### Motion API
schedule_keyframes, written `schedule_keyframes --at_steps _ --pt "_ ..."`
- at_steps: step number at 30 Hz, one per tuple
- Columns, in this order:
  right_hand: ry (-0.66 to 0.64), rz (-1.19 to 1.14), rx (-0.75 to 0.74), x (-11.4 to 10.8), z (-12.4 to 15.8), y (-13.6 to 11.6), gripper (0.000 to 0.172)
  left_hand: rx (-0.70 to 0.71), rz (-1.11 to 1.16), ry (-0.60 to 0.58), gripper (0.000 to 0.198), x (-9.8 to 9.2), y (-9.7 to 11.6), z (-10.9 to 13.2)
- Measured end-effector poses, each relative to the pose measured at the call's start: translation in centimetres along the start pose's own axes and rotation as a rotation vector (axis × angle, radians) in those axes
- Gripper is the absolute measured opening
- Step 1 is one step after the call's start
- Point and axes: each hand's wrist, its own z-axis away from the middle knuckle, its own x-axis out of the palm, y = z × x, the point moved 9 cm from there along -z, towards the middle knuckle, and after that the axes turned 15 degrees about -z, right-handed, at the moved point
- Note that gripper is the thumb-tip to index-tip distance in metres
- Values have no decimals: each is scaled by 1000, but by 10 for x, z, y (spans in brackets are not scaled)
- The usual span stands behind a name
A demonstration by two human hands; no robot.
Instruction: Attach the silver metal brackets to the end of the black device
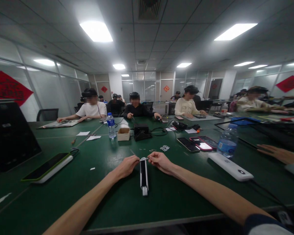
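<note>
A narrow black and silver device [144,176] lies lengthwise on the green table [112,209], between my two forearms. At the left side of its far end, my left hand [128,165] is closed in a pinch, with a thin strip showing just beyond the fingers. My right hand [161,162] pinches at the right side of the same end; whatever small piece its fingertips hold is too small to name. Just beyond my right hand are small metal plates [165,148] and some tiny loose parts [152,150].
Behind the hands stand an open cardboard box [123,134] and a water bottle [111,125]. Phones [188,144], a second bottle [227,141] and a white power bank [230,166] lie to the right. A green-edged phone [49,166] is left. Another person's hand [279,153] rests far right.
</note>
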Motion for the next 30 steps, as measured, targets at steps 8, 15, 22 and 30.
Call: schedule_keyframes --at_steps 8,15,22,30 --pt "-188 333 -107 16 8 -17 33 23 52 -60 19 -1 4 3" --pt "-322 598 -162 31 20 -32 23 115 76 -144 21 -2 22 4" --pt "-484 880 -191 44 30 -33 15 171 89 -157 22 2 26 8" --pt "-475 895 -327 52 34 -40 13 160 90 -156 22 4 24 8"
